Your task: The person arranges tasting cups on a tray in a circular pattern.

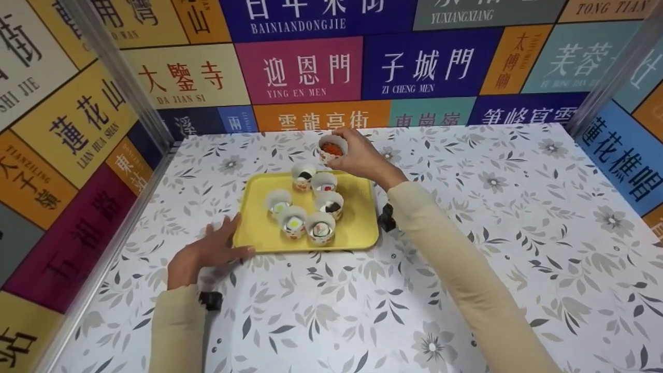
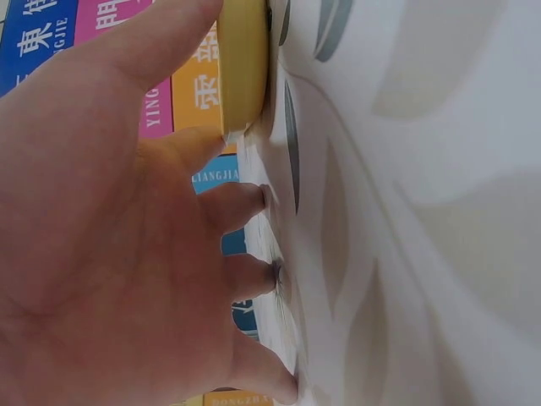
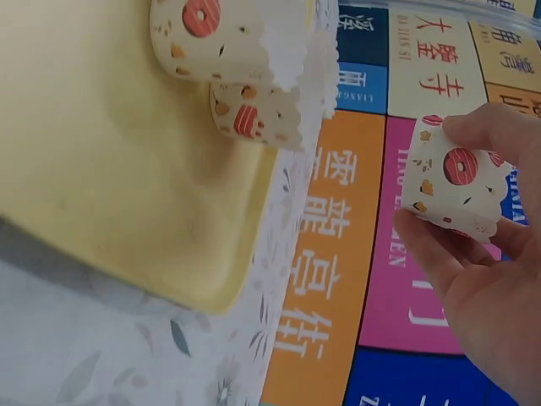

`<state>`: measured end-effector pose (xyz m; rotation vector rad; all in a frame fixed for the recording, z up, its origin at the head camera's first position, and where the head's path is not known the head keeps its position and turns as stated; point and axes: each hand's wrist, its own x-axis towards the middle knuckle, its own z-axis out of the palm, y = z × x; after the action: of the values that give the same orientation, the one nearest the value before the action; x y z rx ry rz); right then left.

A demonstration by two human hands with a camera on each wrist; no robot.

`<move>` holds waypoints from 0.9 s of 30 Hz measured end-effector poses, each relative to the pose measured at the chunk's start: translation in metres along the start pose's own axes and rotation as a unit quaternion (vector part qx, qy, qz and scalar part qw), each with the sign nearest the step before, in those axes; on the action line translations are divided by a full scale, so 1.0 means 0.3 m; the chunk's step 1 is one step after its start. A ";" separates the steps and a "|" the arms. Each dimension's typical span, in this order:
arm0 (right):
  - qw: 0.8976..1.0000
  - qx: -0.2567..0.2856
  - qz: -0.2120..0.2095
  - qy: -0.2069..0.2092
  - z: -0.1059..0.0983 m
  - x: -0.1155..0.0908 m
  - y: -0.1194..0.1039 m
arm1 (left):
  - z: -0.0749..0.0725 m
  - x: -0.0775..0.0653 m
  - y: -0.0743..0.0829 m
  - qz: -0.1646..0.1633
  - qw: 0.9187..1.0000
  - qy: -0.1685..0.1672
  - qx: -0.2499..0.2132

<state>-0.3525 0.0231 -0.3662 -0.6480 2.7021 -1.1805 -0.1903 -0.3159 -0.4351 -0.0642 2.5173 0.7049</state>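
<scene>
My right hand (image 1: 360,155) grips a paper baking cup (image 1: 331,150) with an orange-red filling, just beyond the far edge of a yellow tray (image 1: 357,233). In the right wrist view, thumb and fingers pinch that cup (image 3: 456,178), which is printed with a pink doughnut. My left hand (image 1: 215,248) touches the tray's left edge. Its thumb and a finger reach the tray rim (image 2: 243,76) in the left wrist view, the other fingertips resting on the tablecloth. Several more paper cups (image 1: 292,223) stand on the tray, some showing what look like sushi pieces.
A white tablecloth (image 1: 331,305) with grey leaves and flowers covers the table. Panels (image 1: 300,70) of coloured name signs rise behind and at both sides. Dark camera mounts (image 1: 387,217) sit at the wrists, the right one close to the tray's right edge.
</scene>
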 end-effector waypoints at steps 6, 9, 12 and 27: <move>0.999 -0.007 -0.021 -0.037 0.078 0.024 -0.042 | 0.004 -0.001 -0.007 0.002 1.000 -0.002 0.000; 0.998 -0.010 -0.024 -0.051 0.111 0.035 -0.073 | 0.004 -0.003 -0.005 0.001 1.000 -0.001 0.000; 0.998 -0.012 -0.029 -0.059 0.141 0.044 -0.100 | 0.002 -0.005 -0.002 -0.006 1.000 -0.005 -0.001; 0.995 -0.047 -0.048 -0.075 0.283 0.103 -0.167 | -0.003 -0.003 0.009 -0.009 1.000 -0.009 0.002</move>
<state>-0.3402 -0.0774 -0.3865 -0.8524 2.6396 -0.9853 -0.1904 -0.3140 -0.4328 -0.0790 2.4967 0.6908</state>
